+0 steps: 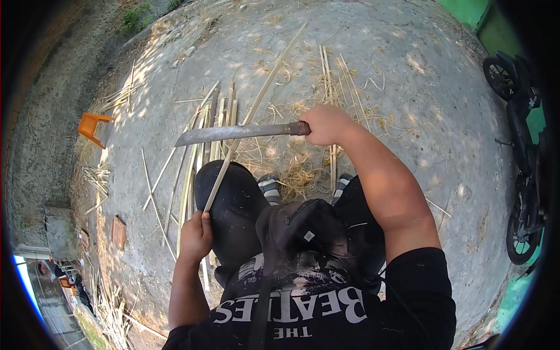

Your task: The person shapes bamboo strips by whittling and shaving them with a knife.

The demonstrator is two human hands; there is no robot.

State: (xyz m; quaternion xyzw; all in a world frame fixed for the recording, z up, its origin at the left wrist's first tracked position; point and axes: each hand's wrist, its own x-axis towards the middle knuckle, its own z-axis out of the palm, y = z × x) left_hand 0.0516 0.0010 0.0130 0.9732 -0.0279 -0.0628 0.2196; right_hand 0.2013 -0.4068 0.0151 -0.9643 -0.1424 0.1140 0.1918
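Note:
A long machete (pixel 239 132) is held level by its dark handle in my right hand (pixel 326 124), its blade pointing left. The blade lies across a long, thin bamboo strip (pixel 266 85), close to or touching it. My left hand (pixel 196 233) pinches the near end of that strip beside my left knee (pixel 233 195), and the strip slants up and away to the right. Several more strips (pixel 189 181) lie on the ground under and left of the blade. Pale curled shavings (pixel 300 172) are heaped between my feet.
More strips (pixel 329 87) lie ahead on the concrete ground (pixel 408 116). An orange plastic chair (pixel 92 127) stands at the left, with strip piles (pixel 98 179) near it and a brick (pixel 118 232) below. A dark motorcycle (pixel 521 134) is at the right edge.

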